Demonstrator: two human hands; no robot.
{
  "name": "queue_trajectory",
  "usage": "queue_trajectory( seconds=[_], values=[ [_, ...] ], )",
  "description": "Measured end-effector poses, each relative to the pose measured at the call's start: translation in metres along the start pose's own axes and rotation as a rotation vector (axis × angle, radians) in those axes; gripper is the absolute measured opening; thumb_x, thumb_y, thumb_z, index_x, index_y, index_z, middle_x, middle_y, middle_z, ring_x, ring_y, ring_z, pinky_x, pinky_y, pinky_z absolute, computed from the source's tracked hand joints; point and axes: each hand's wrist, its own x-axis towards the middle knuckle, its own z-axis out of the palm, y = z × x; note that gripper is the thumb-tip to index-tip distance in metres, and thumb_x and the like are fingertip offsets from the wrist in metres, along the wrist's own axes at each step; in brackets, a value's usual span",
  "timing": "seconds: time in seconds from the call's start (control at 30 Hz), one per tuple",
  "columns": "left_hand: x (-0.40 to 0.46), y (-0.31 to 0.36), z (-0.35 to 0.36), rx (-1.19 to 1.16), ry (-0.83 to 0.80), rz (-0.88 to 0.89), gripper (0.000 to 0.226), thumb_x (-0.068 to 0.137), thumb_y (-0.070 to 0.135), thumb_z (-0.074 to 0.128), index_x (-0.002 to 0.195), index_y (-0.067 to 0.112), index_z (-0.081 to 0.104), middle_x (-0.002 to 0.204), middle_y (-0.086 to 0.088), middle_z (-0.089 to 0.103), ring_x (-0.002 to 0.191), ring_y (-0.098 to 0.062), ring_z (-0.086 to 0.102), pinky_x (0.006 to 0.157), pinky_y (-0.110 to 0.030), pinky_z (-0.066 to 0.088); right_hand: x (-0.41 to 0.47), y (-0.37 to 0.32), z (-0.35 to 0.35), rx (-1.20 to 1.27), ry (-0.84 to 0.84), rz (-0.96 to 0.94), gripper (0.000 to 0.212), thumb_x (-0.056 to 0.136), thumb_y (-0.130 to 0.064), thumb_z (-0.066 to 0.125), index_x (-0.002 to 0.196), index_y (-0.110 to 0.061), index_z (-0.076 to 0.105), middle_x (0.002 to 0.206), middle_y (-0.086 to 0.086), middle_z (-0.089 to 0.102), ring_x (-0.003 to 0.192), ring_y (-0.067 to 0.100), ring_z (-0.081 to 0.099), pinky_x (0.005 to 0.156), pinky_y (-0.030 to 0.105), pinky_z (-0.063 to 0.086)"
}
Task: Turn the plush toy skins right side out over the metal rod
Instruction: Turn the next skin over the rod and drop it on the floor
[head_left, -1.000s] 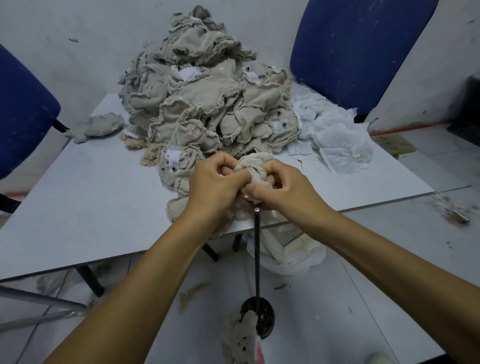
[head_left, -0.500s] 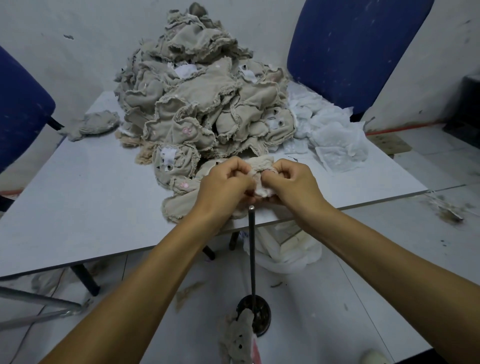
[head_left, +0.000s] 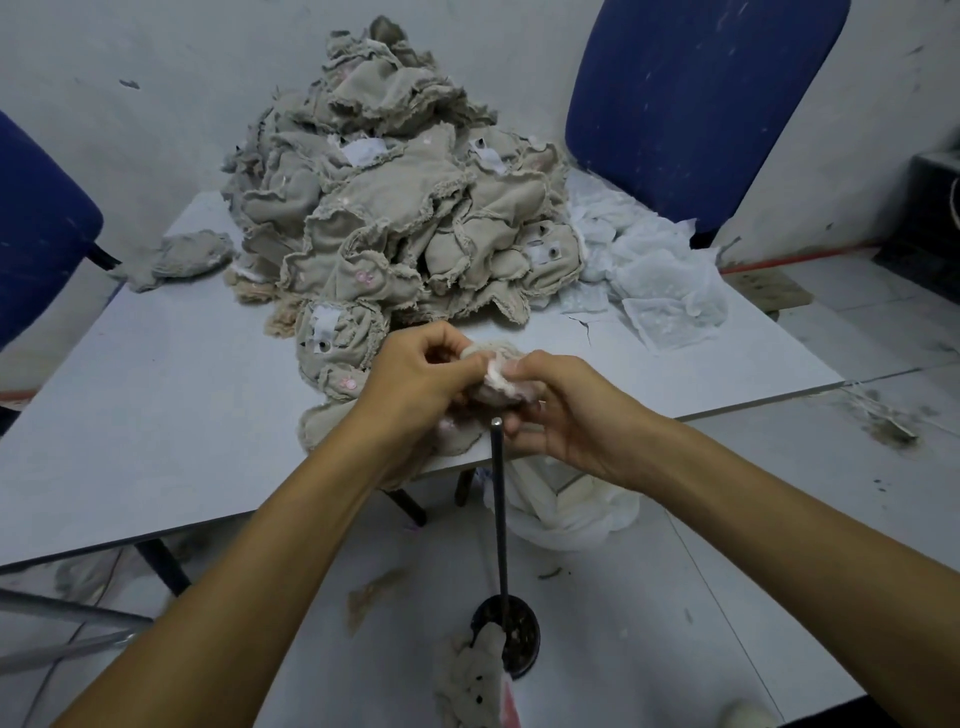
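While the plush skin (head_left: 498, 371) is pinched at its edge by the left hand (head_left: 415, 384) and right hand (head_left: 563, 415), both grips clenched on fabric, it is held just above the metal rod (head_left: 500, 514) tip, probably so the opening can be lined up. An unturned pile (head_left: 395, 208) is heaped on the bench (head_left: 156, 415) behind. White sewn-in tags are seen; no writing is legible.

1. The pile (head_left: 395, 208) of skins is tan, with small white tags and tiny pink dots.
2. The skin (head_left: 501, 366) in the hands is cream and white.
3. The rod (head_left: 500, 514) is black with a shiny silver tip.
4. The table (head_left: 156, 415) is pale grey.
5. The chairs (head_left: 696, 104) are dark blue.
6. The cloths (head_left: 654, 280) are white.
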Motion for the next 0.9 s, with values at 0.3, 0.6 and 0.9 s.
queue_trajectory(
  seconds=[0.3, 0.6, 0.9],
  values=[
    [0.002, -0.002, 0.016, -0.041, 0.077, -0.07, 0.015, 0.075, 0.018, 0.066, 0.06, 0.02, 0.065, 0.057, -0.004, 0.062, 0.05, -0.018, 0.058, 0.049, -0.026, 0.046, 0.002, 0.009, -0.008, -0.673, 0.373, -0.441, 0.03, 0.085, -0.029, 0.074, 0.088, -0.002, 0.061, 0.073, 0.017, 0.067, 0.065, 0.032, 0.068, 0.061, 0.046, 0.06],
    [-0.017, -0.006, 0.025, 0.318, 0.0, 0.225, 0.013, 0.081, 0.012, 0.075, 0.075, 0.016, 0.065, 0.07, 0.0, 0.071, 0.067, -0.011, 0.068, 0.064, -0.023, 0.054, 0.006, 0.006, -0.008, -0.509, 0.504, -0.463, 0.02, 0.068, -0.021, 0.065, 0.058, -0.019, 0.048, 0.051, 0.003, 0.054, 0.048, 0.021, 0.061, 0.061, 0.05, 0.058],
    [0.0, 0.005, -0.002, 0.14, 0.089, 0.041, 0.012, 0.07, 0.031, 0.072, 0.073, 0.021, 0.066, 0.079, -0.02, 0.068, 0.068, -0.033, 0.066, 0.066, -0.056, 0.056, 0.011, -0.006, -0.008, -0.436, 0.063, -0.241, 0.016, 0.089, -0.021, 0.069, 0.097, -0.008, 0.063, 0.077, 0.006, 0.062, 0.07, 0.019, 0.061, 0.072, 0.045, 0.057]
  ],
)
